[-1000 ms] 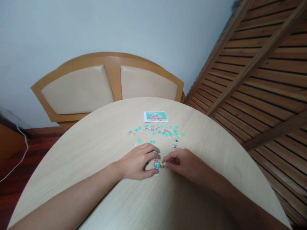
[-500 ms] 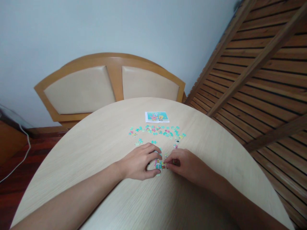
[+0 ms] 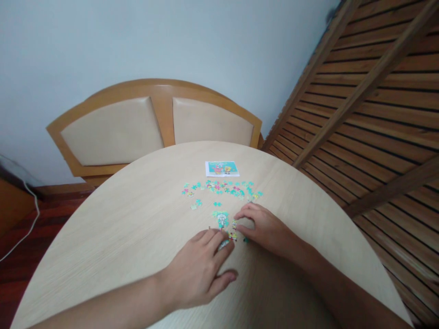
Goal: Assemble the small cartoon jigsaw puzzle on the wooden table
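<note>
— Starting at the left, what sort of room?
— Dark red wooden floor, with a white cable curving down across the view. Next, a wooden backrest with two cream padded panels, in front of a pale blue wall.
— And in the middle?
— A rounded surface, pale, finely grained, darker in the shade between the forearms. Towards its far edge, a picture card with pink and yellow cartoon figures on teal.
— Farther right?
— A slatted wooden partition, brown, slanting, with dark gaps.
— Now the jigsaw: where, and looking how?
— On the surface, nearer than the card. Loose pieces strewn in a wide band, mostly teal, some pink and yellow.
— Left grip?
— Left hand with thumb well apart from fingers, fingertips covering the lower part of a joined section. Pressing or hovering, cannot tell. Above the fingertips, a pale cartoon face on teal; just to the right, a yellow-and-red cluster.
— Right grip?
— Right hand with thumb and forefinger curved, tips apart, just beside a small yellowish piece. Touching or not, cannot tell.
</note>
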